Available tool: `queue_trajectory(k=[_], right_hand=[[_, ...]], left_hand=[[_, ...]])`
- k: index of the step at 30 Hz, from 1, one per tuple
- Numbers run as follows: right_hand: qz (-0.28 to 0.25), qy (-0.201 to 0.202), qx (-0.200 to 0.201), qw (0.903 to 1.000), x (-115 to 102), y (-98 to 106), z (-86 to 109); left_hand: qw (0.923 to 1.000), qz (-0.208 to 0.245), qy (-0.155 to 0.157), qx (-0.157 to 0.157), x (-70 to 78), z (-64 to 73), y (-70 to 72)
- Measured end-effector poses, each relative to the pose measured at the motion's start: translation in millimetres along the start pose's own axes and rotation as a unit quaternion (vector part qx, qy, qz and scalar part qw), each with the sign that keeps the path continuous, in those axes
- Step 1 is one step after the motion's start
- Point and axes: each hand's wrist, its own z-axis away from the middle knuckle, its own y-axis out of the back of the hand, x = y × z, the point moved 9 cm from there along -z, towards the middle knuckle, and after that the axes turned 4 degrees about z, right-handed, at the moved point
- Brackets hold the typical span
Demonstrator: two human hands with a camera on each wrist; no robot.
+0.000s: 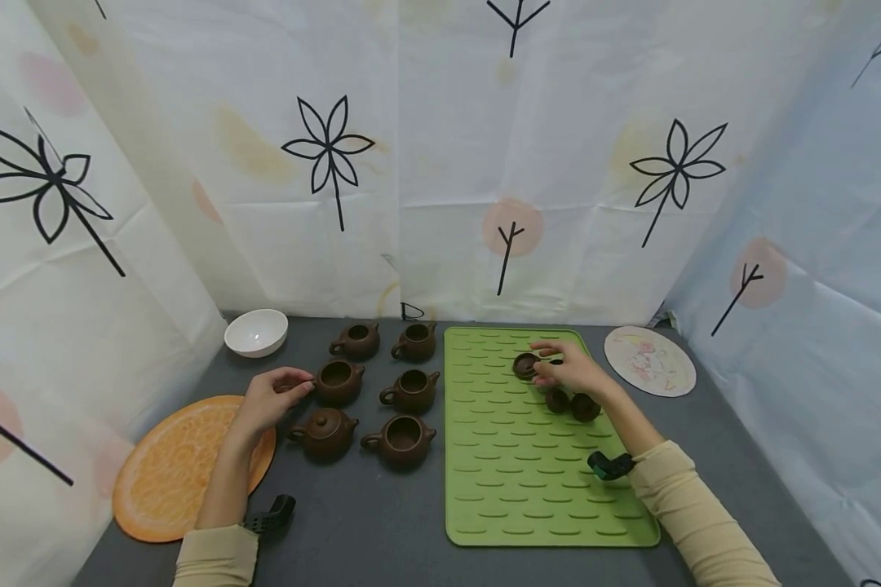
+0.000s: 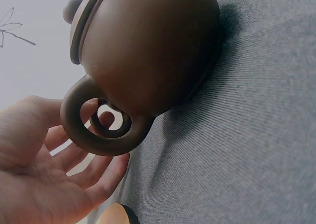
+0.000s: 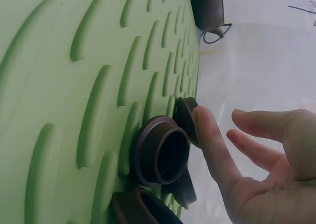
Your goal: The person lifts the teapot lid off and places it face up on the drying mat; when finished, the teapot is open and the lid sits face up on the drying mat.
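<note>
In the head view my left hand (image 1: 275, 397) pinches the handle of an open brown clay teapot (image 1: 339, 383), the middle one of the left column. The left wrist view shows thumb and finger of the hand (image 2: 59, 160) at that handle, behind the nearer lidded teapot (image 2: 148, 51), whose own ring handle overlaps them. My right hand (image 1: 576, 371) reaches over the green mat, its thumb and finger spread apart. A small brown teapot lid (image 1: 526, 366) lies upside down at its fingertips. More upturned lids (image 3: 173, 152) sit just under the palm, close together.
The green ridged mat (image 1: 514, 489) covers the right of the grey table. More open teapots (image 1: 404, 443) stand in two columns left of it. A white bowl (image 1: 256, 333), an orange-slice placemat (image 1: 169, 473) and a pale round placemat (image 1: 649, 361) lie around. Patterned curtains close off the back and sides.
</note>
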Motion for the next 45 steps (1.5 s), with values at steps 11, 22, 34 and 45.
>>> queue_trajectory(k=[11,22,34,45], right_hand=[[-0.015,0.017,0.011,0.9997,-19,-4,7.0],[-0.048,0.065,0.001,0.9968,-59,-32,9.3],[-0.099,0.106,-0.04,0.9886,-101,-78,6.7],[-0.127,0.15,-0.089,0.9766,-143,-131,-4.3]], left_hand=[[0.9999,-0.001,-0.012,0.004,10.0,6.5,9.1],[0.9995,-0.033,-0.002,-0.001,13.1,21.3,16.8],[0.9986,-0.045,-0.005,-0.028,16.1,61.1,10.5],[0.9988,-0.037,0.033,-0.007,14.7,85.6,4.5]])
